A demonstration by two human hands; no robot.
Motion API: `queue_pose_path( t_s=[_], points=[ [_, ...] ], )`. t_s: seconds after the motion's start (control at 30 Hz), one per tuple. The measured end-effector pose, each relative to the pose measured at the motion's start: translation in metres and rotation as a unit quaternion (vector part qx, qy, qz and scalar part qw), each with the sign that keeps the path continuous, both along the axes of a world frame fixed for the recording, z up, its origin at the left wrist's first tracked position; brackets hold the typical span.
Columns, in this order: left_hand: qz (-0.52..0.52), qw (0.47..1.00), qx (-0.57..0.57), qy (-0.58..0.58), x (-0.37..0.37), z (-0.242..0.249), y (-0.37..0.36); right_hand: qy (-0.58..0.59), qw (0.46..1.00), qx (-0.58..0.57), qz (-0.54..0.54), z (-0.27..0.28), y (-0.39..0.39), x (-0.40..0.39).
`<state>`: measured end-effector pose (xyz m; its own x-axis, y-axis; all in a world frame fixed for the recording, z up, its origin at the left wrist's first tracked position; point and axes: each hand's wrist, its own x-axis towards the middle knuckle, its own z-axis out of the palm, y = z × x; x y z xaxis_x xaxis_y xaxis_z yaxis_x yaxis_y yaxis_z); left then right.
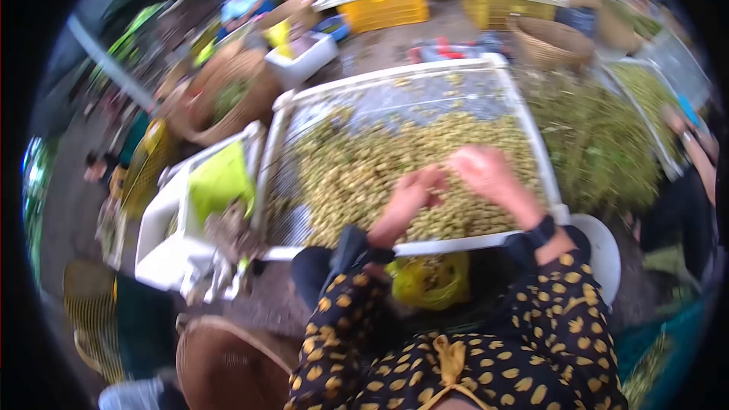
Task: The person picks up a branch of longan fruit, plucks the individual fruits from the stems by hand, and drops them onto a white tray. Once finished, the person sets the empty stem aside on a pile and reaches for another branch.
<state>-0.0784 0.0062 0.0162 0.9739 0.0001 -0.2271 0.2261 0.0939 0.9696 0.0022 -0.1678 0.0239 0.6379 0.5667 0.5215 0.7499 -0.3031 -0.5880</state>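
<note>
A white-framed tray lies before me, with many small pale yellow-green round pieces heaped on its mesh. Over the heap, near the middle, is my left hand, its fingers curled and blurred. Close on its right is my right hand, also curled, with the fingertips bent inward. A small gap separates the two hands. Whatever either hand holds is too small or blurred to make out.
Green stalks are piled right of the tray. A white box with a lime-green cloth stands left. Baskets and yellow crates lie beyond. A co-worker's arm shows far right. Below the tray hangs a yellow bag.
</note>
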Motion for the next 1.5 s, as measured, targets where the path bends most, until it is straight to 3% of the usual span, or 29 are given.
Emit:
queue_pose_path(
  t_s=[0.03,0.07,0.13,0.17,0.23,0.27,0.3,0.33,0.43,0.5,0.6,0.83,0.93,1.27,1.5],
  points=[
    [-0.007,0.999,0.040,-0.002,-0.002,0.005,0.001,-0.016,0.997,-0.037,-0.070,0.002,-0.009,0.008],
    [-0.010,0.999,0.030,-0.011,0.000,-0.003,0.004,-0.038,0.996,0.016,-0.085,0.001,-0.019,0.022],
    [-0.031,1.000,-0.002,-0.007,-0.003,0.009,0.004,-0.255,0.915,-0.121,-0.288,0.003,-0.030,0.037],
    [-0.039,0.998,-0.046,-0.007,-0.004,0.010,0.004,-0.257,0.914,-0.126,-0.288,0.003,-0.031,0.033],
    [-0.040,0.991,-0.124,0.002,-0.011,0.039,-0.005,-0.112,0.972,-0.119,-0.166,-0.028,-0.025,0.036],
    [-0.062,0.977,-0.201,-0.019,-0.010,0.042,-0.008,0.161,0.980,-0.086,-0.080,-0.023,-0.010,0.023],
    [-0.071,0.958,-0.272,-0.053,-0.008,0.043,-0.015,0.201,0.971,-0.123,0.024,-0.016,0.002,0.010],
    [-0.080,0.939,-0.328,-0.061,-0.009,0.052,-0.018,0.201,0.976,-0.022,0.080,-0.015,0.013,-0.011],
    [-0.081,0.882,-0.450,-0.108,-0.005,0.066,-0.017,0.044,0.991,-0.064,0.109,-0.023,0.037,-0.044],
    [-0.041,0.848,-0.513,-0.126,-0.001,0.068,-0.009,-0.009,0.971,-0.184,0.153,-0.020,0.041,-0.062],
    [0.065,0.829,-0.536,-0.145,0.007,0.061,0.009,-0.006,0.985,-0.023,0.171,0.004,0.053,-0.101],
    [0.166,0.789,-0.571,-0.158,0.013,0.033,0.033,-0.029,0.988,0.055,0.139,-0.009,0.067,-0.117],
    [0.176,0.783,-0.573,-0.167,0.015,0.022,0.038,-0.010,0.992,0.050,0.112,-0.007,0.070,-0.124],
    [0.254,0.771,-0.559,-0.171,0.018,0.004,0.045,-0.135,0.988,0.062,0.052,-0.016,0.079,-0.133],
    [0.307,0.799,-0.489,-0.167,0.020,0.001,0.038,-0.095,0.992,0.082,0.017,-0.023,0.083,-0.137]
  ],
)
